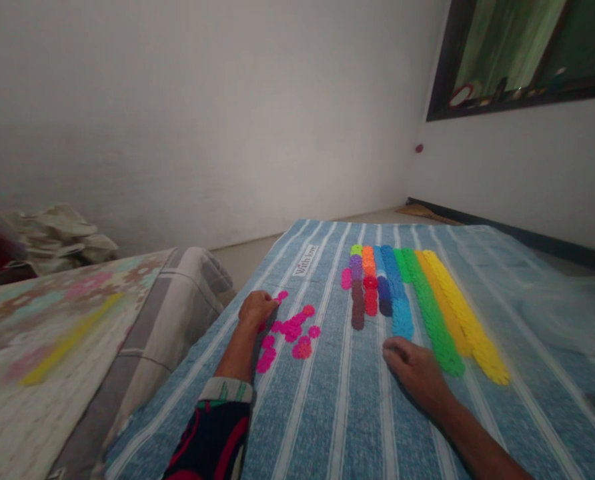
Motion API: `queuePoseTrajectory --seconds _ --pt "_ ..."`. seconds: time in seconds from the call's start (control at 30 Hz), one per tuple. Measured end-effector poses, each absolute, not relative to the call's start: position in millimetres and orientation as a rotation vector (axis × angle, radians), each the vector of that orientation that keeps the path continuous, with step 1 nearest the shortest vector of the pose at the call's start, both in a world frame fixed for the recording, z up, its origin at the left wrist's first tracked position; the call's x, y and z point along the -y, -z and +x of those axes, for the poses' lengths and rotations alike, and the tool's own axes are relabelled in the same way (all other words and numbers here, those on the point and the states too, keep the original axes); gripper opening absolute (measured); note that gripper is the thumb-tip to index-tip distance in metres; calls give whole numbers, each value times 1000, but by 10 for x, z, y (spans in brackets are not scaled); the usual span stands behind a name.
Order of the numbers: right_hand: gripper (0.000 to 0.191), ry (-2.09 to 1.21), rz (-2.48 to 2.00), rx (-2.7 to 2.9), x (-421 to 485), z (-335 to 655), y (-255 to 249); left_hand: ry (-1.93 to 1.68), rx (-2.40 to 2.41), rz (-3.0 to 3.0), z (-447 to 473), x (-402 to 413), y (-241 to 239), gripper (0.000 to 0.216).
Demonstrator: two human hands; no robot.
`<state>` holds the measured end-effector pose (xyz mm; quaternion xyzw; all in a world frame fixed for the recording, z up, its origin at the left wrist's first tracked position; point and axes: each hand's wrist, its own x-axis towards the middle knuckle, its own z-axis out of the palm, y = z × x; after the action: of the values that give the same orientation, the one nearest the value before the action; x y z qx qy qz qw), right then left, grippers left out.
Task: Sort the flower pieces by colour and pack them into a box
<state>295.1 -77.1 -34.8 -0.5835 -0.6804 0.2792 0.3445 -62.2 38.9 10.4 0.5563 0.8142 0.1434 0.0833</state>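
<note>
Left hand [257,308] fingers curled shut against one pink disc [281,295], loose discs [297,337] just right of them; right hand [415,368] fingers flat, empty, on cloth [337,400], blue row [400,307] just beyond.

A home bedroom is suggested by a striped bedsheet [327,413], folded blanket [177,300] and dark-framed window [517,60].

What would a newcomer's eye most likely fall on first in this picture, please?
The colour-sorted rows of discs stand out first, laid side by side from purple to yellow on the striped blue cloth. To their left lies a loose scatter of pink discs, with the left hand at its left edge. The right hand rests on the cloth by the near ends of the blue and green rows.
</note>
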Motion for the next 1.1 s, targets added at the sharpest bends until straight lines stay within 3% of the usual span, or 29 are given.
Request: queuePoseTrajectory --seconds 0.2,0.53,0.77,1.1 --pt "32 -714 -1491 1773 769 2947 343 -722 -2342 1619 -674 -427 33 10" --pt "32 -668 -1510 1776 752 2916 304 -1262 -2031 1508 -462 -418 -18 14" --pt "28 -670 -1496 1763 727 2911 317 -1157 -1717 1704 298 -658 -77 7" --pt "25 -671 -1471 1769 703 2911 337 -1079 -1732 1746 935 -1034 120 7"
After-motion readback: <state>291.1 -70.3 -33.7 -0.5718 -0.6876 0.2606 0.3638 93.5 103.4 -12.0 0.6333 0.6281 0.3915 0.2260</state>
